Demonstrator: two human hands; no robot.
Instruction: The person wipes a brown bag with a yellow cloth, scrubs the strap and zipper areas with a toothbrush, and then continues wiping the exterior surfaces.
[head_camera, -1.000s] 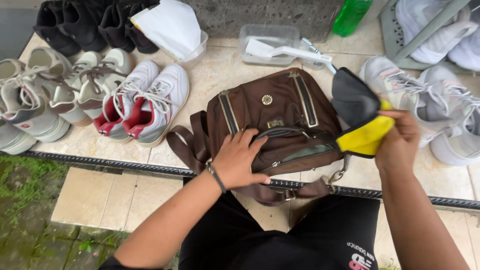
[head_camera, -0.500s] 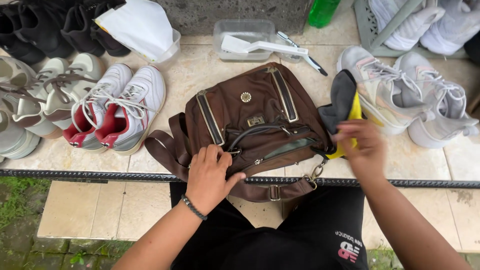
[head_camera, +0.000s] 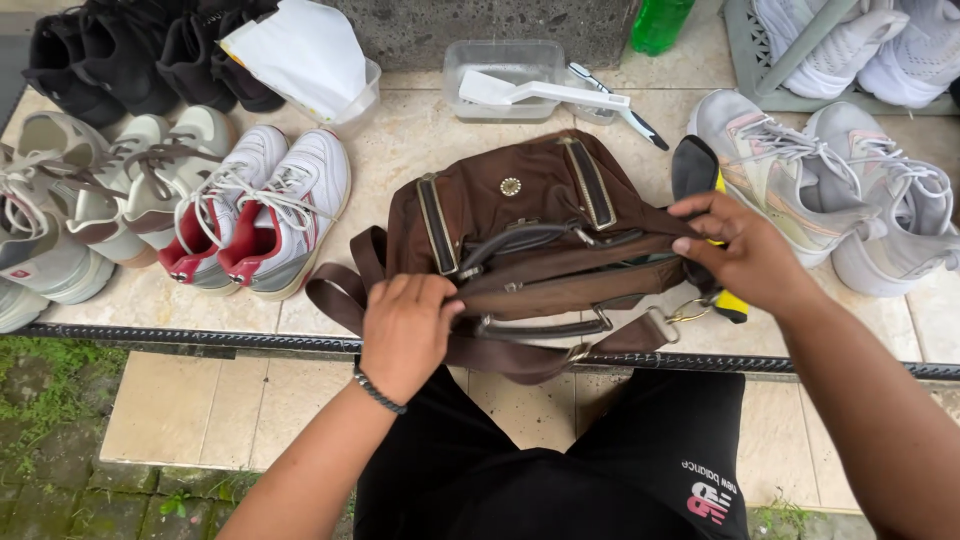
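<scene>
Left hand (head_camera: 405, 330) palm-down, fingers curled, gripping the near left edge of the brown shoulder bag (head_camera: 530, 245). Right hand (head_camera: 740, 250) reaches in from the right, pinching the bag's right end together with a black-and-yellow cloth (head_camera: 705, 200). Bag lies flat on the tiled ledge (head_camera: 400, 150), between red-lined white sneakers (head_camera: 260, 210) and grey sneakers (head_camera: 800, 180)

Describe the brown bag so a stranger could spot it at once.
On the pale tiled ledge, between the row of sneakers at each side, lies the brown bag, gripped by the left hand and the right hand. It alone is no shoe: brown fabric, tan zip strips, a small round metal badge, loose straps.
</scene>
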